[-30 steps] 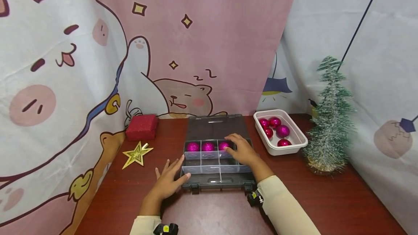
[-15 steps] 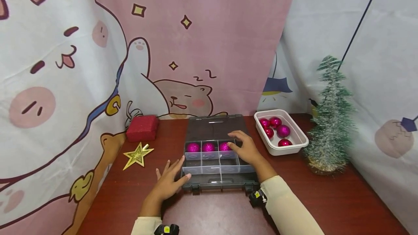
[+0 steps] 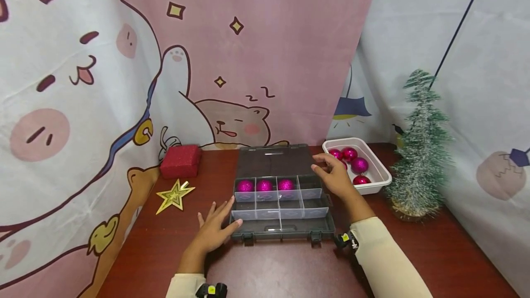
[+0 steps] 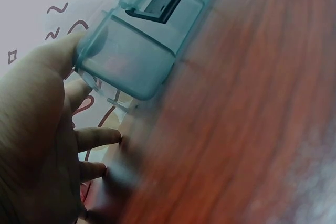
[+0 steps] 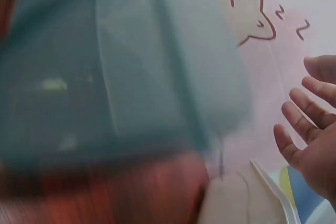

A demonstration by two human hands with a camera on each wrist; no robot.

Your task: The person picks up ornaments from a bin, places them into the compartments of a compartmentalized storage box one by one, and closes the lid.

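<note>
A clear grey compartment box (image 3: 285, 226) lies with its lid (image 3: 273, 162) folded back on the table. Three magenta glitter balls (image 3: 264, 186) sit one each in compartments of its back row. At the box's left front corner my left hand (image 3: 213, 231) rests with fingers spread; in the left wrist view the thumb touches the corner. My right hand (image 3: 336, 177) hovers between the box and a white tub (image 3: 378, 183), fingers loosely bent and holding nothing. Several shiny and glittery pink balls (image 3: 359, 165) lie in the tub, partly hidden by that hand.
A frosted miniature Christmas tree (image 3: 420, 151) stands right of the tub. On the left are a red glitter box (image 3: 181, 162) and a gold star (image 3: 175, 195). A printed curtain (image 3: 281, 59) hangs behind the table (image 3: 281, 270).
My right hand has come away from the third glitter ball, leaving it in its compartment, and moved right toward the tub. My left hand stays at the box corner.
</note>
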